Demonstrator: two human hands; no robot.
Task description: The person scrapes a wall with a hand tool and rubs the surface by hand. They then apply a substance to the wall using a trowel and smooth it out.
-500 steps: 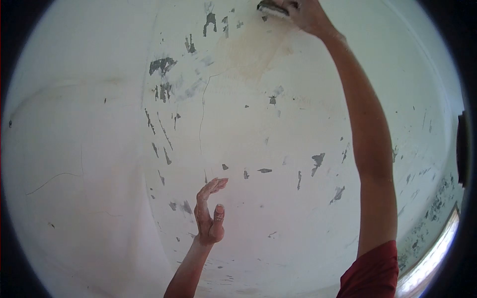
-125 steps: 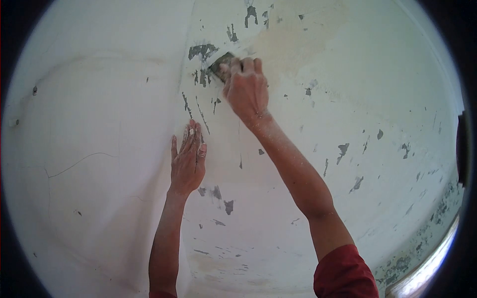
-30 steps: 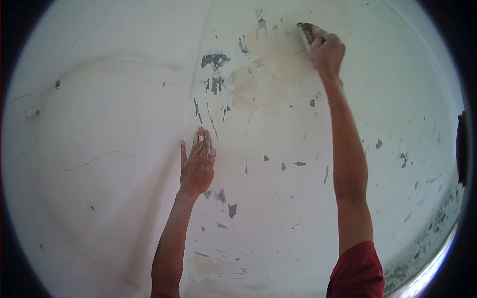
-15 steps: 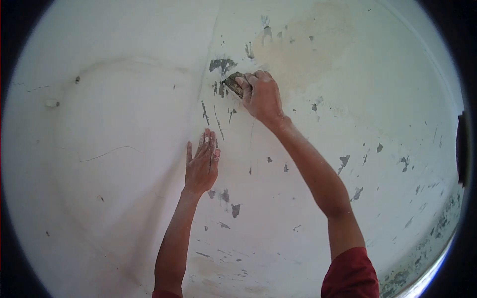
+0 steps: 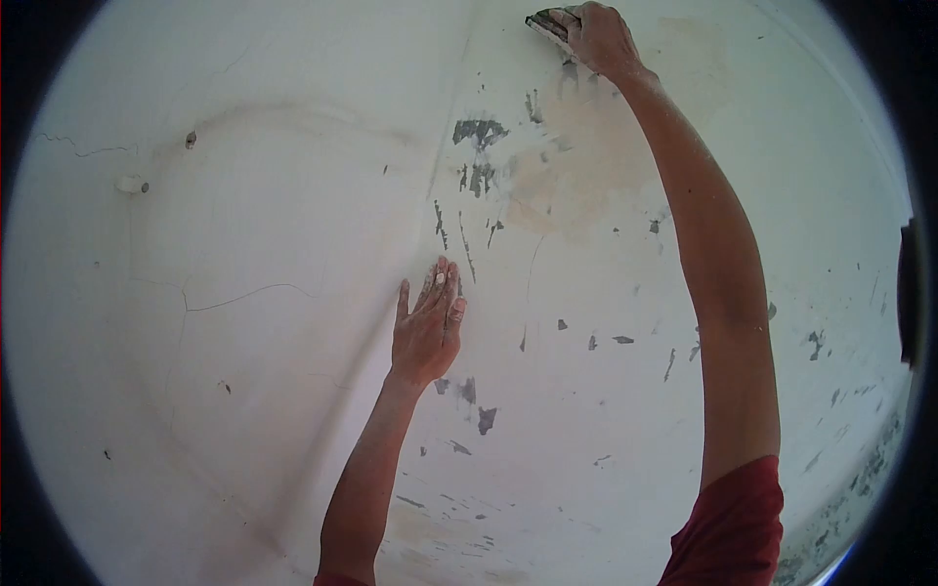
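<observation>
The right hand (image 5: 603, 41) grips a scraper (image 5: 550, 26) high against the patchy wall (image 5: 606, 391), where a tilted edge could gouge the surface, while the left hand (image 5: 427, 335) lies open.

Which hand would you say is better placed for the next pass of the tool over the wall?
Probably the right hand: it holds the flat tool, while the left hand is open, fingers spread.
</observation>
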